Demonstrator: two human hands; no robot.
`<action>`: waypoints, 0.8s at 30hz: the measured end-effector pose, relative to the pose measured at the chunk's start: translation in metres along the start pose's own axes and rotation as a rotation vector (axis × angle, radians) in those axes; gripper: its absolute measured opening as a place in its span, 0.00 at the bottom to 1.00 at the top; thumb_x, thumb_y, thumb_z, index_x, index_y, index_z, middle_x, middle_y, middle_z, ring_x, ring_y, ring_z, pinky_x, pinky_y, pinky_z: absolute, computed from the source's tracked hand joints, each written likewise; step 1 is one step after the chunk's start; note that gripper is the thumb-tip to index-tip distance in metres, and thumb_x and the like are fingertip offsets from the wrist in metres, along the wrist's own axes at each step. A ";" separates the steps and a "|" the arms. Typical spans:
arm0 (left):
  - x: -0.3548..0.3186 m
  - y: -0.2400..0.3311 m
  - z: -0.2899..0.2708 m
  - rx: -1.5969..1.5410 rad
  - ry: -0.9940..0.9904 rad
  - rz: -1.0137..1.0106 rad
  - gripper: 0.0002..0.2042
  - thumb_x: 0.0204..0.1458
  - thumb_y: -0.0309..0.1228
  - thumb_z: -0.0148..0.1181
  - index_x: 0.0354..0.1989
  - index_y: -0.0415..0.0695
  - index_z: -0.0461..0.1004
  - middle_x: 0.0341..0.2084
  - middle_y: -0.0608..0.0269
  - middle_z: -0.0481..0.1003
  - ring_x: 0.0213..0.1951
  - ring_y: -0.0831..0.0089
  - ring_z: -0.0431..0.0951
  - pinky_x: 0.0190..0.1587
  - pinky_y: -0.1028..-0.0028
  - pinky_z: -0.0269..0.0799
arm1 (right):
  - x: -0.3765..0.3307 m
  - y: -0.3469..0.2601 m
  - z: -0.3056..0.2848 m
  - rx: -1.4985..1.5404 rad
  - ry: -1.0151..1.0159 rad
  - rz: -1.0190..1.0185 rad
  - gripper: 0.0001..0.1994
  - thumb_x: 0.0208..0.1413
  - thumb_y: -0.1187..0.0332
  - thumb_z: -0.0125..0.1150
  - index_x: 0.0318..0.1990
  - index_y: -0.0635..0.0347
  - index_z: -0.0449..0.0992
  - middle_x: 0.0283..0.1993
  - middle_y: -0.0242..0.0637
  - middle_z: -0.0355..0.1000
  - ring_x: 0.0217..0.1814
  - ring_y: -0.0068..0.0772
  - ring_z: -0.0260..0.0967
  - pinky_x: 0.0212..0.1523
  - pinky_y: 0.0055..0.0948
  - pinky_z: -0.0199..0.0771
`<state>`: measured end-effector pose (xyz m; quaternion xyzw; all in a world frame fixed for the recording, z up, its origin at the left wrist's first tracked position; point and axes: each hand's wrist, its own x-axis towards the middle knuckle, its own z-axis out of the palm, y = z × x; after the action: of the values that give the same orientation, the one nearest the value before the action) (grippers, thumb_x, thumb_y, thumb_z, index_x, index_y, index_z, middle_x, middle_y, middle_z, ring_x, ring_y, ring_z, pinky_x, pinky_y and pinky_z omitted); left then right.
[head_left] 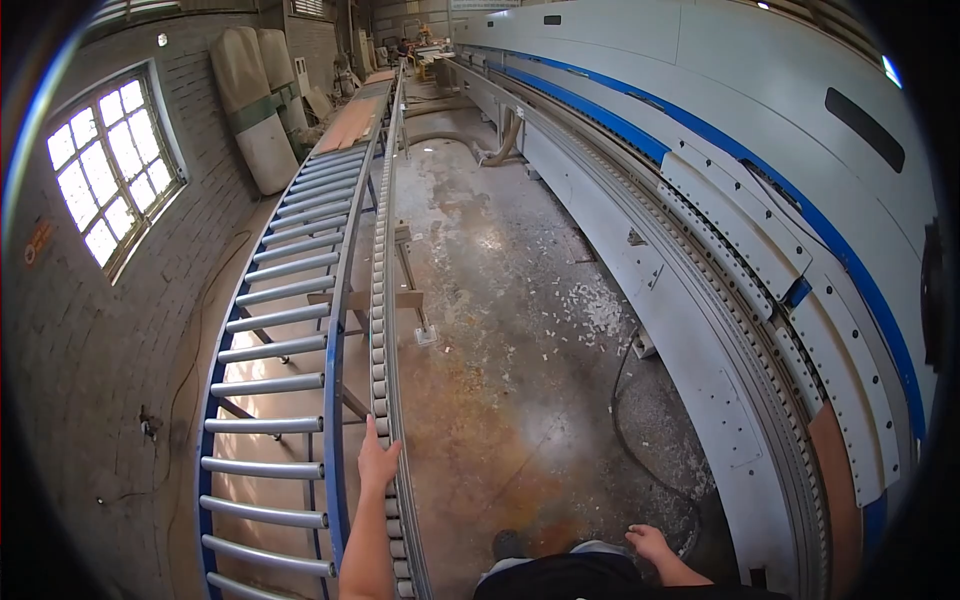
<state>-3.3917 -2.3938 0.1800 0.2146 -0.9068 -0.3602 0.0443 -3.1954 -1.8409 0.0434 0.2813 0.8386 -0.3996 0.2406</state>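
My left hand (379, 463) lies on the narrow rail of small rollers (379, 300), its fingers stretched forward and its thumb to the right. It holds nothing. Right beside that rail runs the wide roller conveyor (270, 427), with blue side beams and grey metal rollers. My right hand (652, 546) hangs low in front of my body, away from the machine, with its fingers loosely curled in and nothing visible in them. A brown panel (836, 490) stands at the near end of the long white and blue machine (780, 100) on my right.
Brown boards (352, 122) lie on the conveyor's far part. White scraps (597, 305) litter the concrete floor, and a dark cable (622, 420) curves along the machine's base. A thick hose (490, 155) crosses farther off. Dust bags (255, 110) stand against the brick wall beyond the window.
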 end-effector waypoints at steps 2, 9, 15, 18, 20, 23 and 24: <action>0.000 -0.003 0.001 0.008 0.008 0.003 0.41 0.44 0.36 0.61 0.67 0.49 0.45 0.53 0.44 0.66 0.54 0.49 0.67 0.55 0.61 0.62 | 0.007 0.003 0.002 -0.005 -0.002 -0.001 0.21 0.50 0.62 0.61 0.50 0.64 0.72 0.36 0.39 0.76 0.31 0.25 0.71 0.34 0.25 0.71; 0.002 -0.008 -0.005 0.021 -0.017 -0.026 0.41 0.44 0.36 0.61 0.67 0.49 0.44 0.53 0.44 0.66 0.54 0.50 0.66 0.55 0.62 0.62 | 0.017 0.024 0.020 -0.028 0.004 -0.080 0.21 0.50 0.62 0.61 0.50 0.65 0.72 0.34 0.38 0.75 0.30 0.24 0.70 0.32 0.25 0.70; 0.009 0.000 -0.007 0.012 -0.038 -0.038 0.40 0.44 0.35 0.61 0.66 0.48 0.45 0.54 0.43 0.65 0.55 0.50 0.65 0.56 0.62 0.61 | -0.009 0.015 0.029 0.062 0.024 0.043 0.21 0.50 0.61 0.62 0.49 0.63 0.73 0.34 0.39 0.76 0.32 0.25 0.71 0.34 0.25 0.71; 0.023 -0.009 0.017 -0.117 0.023 0.147 0.37 0.44 0.29 0.60 0.65 0.42 0.50 0.57 0.43 0.61 0.59 0.54 0.62 0.60 0.67 0.56 | -0.015 0.041 0.028 -0.002 0.092 0.029 0.23 0.48 0.57 0.60 0.49 0.63 0.73 0.40 0.45 0.75 0.41 0.38 0.74 0.45 0.30 0.71; 0.007 -0.017 0.014 -0.250 0.003 0.212 0.36 0.44 0.25 0.59 0.63 0.35 0.51 0.60 0.44 0.58 0.63 0.57 0.56 0.63 0.71 0.48 | -0.049 0.006 0.006 0.012 0.115 0.077 0.23 0.50 0.56 0.59 0.50 0.62 0.72 0.43 0.47 0.74 0.45 0.40 0.72 0.46 0.32 0.70; 0.038 -0.064 0.042 -0.002 0.029 0.287 0.33 0.44 0.23 0.57 0.61 0.29 0.51 0.61 0.40 0.55 0.62 0.59 0.58 0.64 0.69 0.48 | -0.050 0.052 0.011 0.046 0.263 -0.058 0.23 0.51 0.53 0.58 0.49 0.60 0.72 0.44 0.45 0.73 0.47 0.41 0.71 0.46 0.33 0.70; 0.037 -0.061 0.050 -0.004 -0.074 0.406 0.33 0.44 0.23 0.57 0.61 0.29 0.51 0.61 0.40 0.55 0.62 0.59 0.58 0.64 0.69 0.48 | -0.066 0.060 0.011 0.125 0.293 -0.028 0.24 0.51 0.52 0.57 0.50 0.59 0.72 0.46 0.45 0.73 0.47 0.42 0.71 0.48 0.34 0.69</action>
<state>-3.4152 -2.4171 0.0992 0.0137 -0.9318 -0.3531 0.0831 -3.1060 -1.8370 0.0462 0.3394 0.8422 -0.4087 0.0922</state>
